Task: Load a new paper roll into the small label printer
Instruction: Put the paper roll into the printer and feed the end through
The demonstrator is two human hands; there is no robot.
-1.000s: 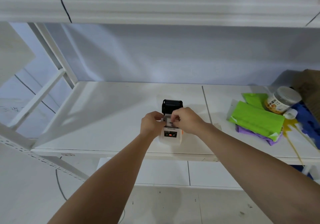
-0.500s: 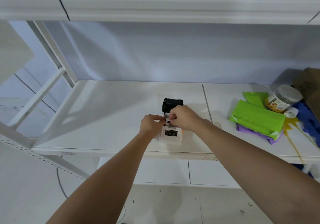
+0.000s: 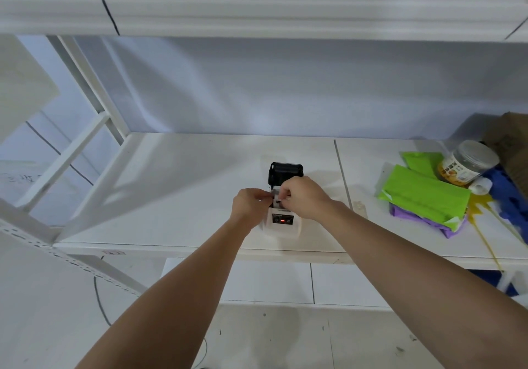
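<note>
A small white label printer (image 3: 282, 223) stands near the front edge of the white shelf (image 3: 177, 186), a red light on its front panel. Its black lid (image 3: 285, 171) is raised at the back. My left hand (image 3: 249, 204) rests against the printer's left side, fingers curled at the open paper bay. My right hand (image 3: 304, 197) is over the bay from the right, fingertips pinched on something small and white there, apparently the paper. Both hands hide the bay, so the roll itself cannot be seen.
To the right lie green bags (image 3: 423, 191) on a purple one (image 3: 420, 218), a clear jar with an orange label (image 3: 464, 163), a small white cap (image 3: 482, 185) and blue material (image 3: 511, 197). A brown box (image 3: 511, 137) stands at the far right. An upper shelf (image 3: 257, 0) overhangs.
Both hands stay at the printer's paper bay. My right hand's fingers have shifted slightly toward the bay's centre, and the view has drifted a little.
</note>
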